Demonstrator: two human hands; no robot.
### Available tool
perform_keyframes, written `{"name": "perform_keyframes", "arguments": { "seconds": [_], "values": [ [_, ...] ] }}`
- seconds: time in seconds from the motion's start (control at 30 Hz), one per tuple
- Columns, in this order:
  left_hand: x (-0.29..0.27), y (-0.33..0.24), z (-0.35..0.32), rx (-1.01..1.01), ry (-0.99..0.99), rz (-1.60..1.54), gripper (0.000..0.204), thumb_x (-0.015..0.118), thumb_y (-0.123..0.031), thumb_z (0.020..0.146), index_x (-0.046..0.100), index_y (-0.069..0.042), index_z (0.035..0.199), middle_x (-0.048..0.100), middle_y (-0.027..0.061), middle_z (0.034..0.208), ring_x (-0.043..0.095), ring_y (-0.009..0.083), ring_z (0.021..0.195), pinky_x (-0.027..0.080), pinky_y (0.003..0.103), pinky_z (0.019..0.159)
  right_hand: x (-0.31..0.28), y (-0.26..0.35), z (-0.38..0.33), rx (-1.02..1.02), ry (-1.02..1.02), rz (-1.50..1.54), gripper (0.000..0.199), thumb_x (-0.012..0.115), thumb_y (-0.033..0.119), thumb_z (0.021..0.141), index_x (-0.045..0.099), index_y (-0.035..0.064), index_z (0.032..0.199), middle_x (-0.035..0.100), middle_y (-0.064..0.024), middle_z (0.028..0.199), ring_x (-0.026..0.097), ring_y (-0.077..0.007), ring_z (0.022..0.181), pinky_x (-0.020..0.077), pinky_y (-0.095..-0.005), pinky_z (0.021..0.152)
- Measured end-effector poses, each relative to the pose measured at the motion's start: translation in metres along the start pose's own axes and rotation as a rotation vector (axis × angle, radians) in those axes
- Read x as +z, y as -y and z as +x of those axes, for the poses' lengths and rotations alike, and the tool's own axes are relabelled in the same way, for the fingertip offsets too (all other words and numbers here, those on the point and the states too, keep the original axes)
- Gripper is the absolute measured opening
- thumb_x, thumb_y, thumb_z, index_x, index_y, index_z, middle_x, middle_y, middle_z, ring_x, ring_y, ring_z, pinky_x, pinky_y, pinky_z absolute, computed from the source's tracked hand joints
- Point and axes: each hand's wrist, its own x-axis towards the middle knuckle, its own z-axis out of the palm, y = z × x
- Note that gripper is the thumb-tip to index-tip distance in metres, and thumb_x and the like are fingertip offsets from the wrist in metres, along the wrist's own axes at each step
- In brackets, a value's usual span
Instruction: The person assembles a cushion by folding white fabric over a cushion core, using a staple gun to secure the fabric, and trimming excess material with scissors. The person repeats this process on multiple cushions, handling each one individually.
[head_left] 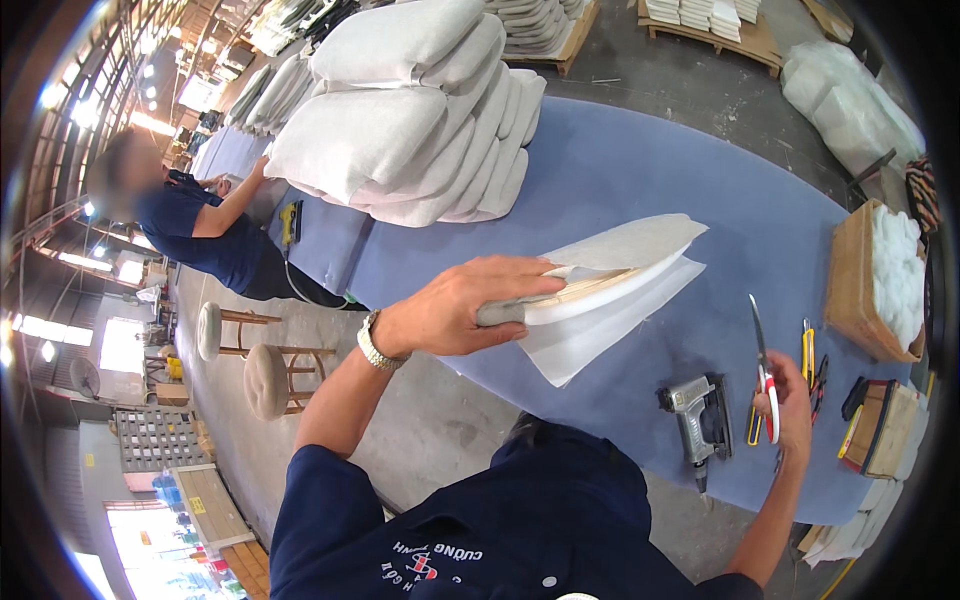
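My left hand (475, 305), with a watch on its wrist, is closed around one end of a layered panel (620, 280). Pale wood and white foam show at the panel's edge, between loose flaps of white fabric (590, 345). It is held tilted above the blue-covered table. Over at the right, my right hand (790, 400) grips scissors (767, 385) by their red and white handles, with the blades pointing away from me and slightly apart. Between my hands, closer to my body, a grey staple gun (698, 420) lies on the table.
Beside the scissors lie a yellow cutter (807, 350) and pliers (820, 385). A carton of white stuffing (870, 280) stands at the right edge. Grey padded cushions (410, 120) are piled at the far left of the table (620, 160). A co-worker (215, 215) stands beyond, near stools (270, 380).
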Motion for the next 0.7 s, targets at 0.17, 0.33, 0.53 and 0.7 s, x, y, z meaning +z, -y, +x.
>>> {"name": "perform_keyframes", "arguments": {
  "seconds": [0.17, 0.33, 0.53, 0.7],
  "values": [
    [0.000, -0.005, 0.010, 0.013, 0.017, 0.019, 0.068, 0.081, -0.004, 0.082, 0.061, -0.013, 0.146, 0.062, 0.0134, 0.146, 0.058, 0.0339, 0.134, 0.049, 0.044, 0.111, 0.079, 0.098, 0.028, -0.424, 0.345, -0.305, 0.072, 0.100, 0.048, 0.058, 0.071, 0.0061, 0.109, 0.054, 0.0001, 0.083, 0.051, -0.0147, 0.072, 0.0416, -0.0314, 0.064],
    [-0.001, -0.012, 0.018, -0.009, 0.029, 0.007, 0.070, 0.084, -0.001, 0.078, 0.063, -0.012, 0.144, 0.060, 0.0178, 0.147, 0.059, 0.0353, 0.134, 0.050, 0.042, 0.111, 0.122, 0.137, 0.055, -0.621, 0.468, -0.488, 0.060, 0.095, 0.051, 0.066, 0.072, 0.0099, 0.104, 0.057, -0.0060, 0.082, 0.056, -0.0255, 0.077, 0.0445, -0.0368, 0.069],
    [0.001, -0.016, 0.018, -0.025, 0.021, 0.013, 0.072, 0.084, -0.003, 0.078, 0.062, -0.013, 0.146, 0.060, 0.0176, 0.147, 0.060, 0.0354, 0.132, 0.050, 0.042, 0.110, 0.137, 0.142, 0.067, -0.630, 0.568, -0.493, 0.054, 0.092, 0.052, 0.071, 0.071, 0.0115, 0.100, 0.059, -0.0077, 0.083, 0.060, -0.0272, 0.080, 0.0460, -0.0386, 0.070],
    [0.003, -0.012, 0.019, 0.021, 0.012, 0.010, 0.072, 0.084, -0.003, 0.078, 0.061, -0.012, 0.146, 0.060, 0.0171, 0.147, 0.060, 0.0354, 0.131, 0.051, 0.042, 0.109, 0.134, 0.143, 0.073, -0.614, 0.563, -0.547, 0.055, 0.092, 0.053, 0.071, 0.072, 0.0114, 0.101, 0.060, -0.0077, 0.085, 0.061, -0.0282, 0.080, 0.0472, -0.0394, 0.071]
  ]
}}
